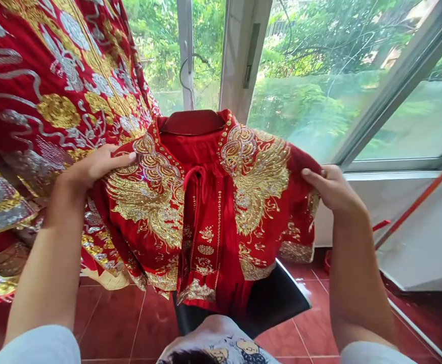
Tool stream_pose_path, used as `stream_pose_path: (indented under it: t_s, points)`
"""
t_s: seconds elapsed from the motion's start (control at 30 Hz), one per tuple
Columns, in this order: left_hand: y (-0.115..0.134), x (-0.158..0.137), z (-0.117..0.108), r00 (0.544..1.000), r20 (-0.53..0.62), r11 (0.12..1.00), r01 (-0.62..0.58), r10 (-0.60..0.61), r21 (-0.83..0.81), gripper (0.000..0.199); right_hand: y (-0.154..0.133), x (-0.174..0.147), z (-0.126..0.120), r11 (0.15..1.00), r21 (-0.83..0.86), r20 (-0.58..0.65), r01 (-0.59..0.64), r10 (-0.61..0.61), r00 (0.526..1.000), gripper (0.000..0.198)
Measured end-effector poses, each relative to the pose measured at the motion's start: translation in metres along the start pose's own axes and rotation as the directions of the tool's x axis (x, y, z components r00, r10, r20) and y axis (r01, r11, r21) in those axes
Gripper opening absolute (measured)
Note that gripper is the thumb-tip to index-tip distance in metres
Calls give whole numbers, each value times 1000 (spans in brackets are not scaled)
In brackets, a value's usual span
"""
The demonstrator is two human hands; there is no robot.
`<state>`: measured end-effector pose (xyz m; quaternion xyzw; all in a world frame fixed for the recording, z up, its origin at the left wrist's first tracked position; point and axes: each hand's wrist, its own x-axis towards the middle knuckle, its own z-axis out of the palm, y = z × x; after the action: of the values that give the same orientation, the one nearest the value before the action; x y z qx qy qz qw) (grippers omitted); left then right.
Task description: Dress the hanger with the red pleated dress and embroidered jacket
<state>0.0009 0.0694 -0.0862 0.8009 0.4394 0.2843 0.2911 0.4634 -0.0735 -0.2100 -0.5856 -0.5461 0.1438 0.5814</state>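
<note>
A short red cloth jacket with shiny gold patterns was up in front of the person's chest, between two bare hands. The left hand had its fingers closed on one shoulder of the jacket, with the thumb lying flat on the front. The right hand was grasping the other side, up near the top of the sleeve. Its thumb was on the front too, and most of its other fingers were hidden behind the cloth.

The jacket's front was open, and a thin red cloth tie hung down in the middle. A dark red hanger sat inside the collar, and its thin metal hook stuck up above it, in front of the window. Below the jacket was a black flat seat, and part of the jacket hid it.

A big red robe with silver and gold patterns hung on the left, close beside the left hand. Behind the jacket was a large glass window with pale frames, and green leaves showed through it. On the right, a long thin red pole leaned at a slant. The floor had shiny red tiles.
</note>
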Motion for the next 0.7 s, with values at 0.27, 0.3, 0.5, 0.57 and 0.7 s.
stream_pose_path:
  t_s: [0.27,0.3,0.5,0.57,0.7]
  points:
    - [5,-45,72,555,-639,814,-130,533,566,40,-17,-26,65,974,-226,-448,-30,-77,891,47]
    - [7,-55,93,463,-658,769,-86,594,633,38,-28,-38,78,935,-352,-587,-38,-189,788,47]
    - [-32,-64,209,610,-565,753,-80,555,653,58,-48,-89,176,644,-765,-399,-24,-444,802,55]
    - [-56,-54,215,615,-546,727,-65,569,684,51,-27,-80,187,678,-732,-443,-67,-399,803,65]
    - [-69,-63,192,600,-482,637,-61,639,768,12,6,-63,159,832,-554,-422,30,-312,851,77]
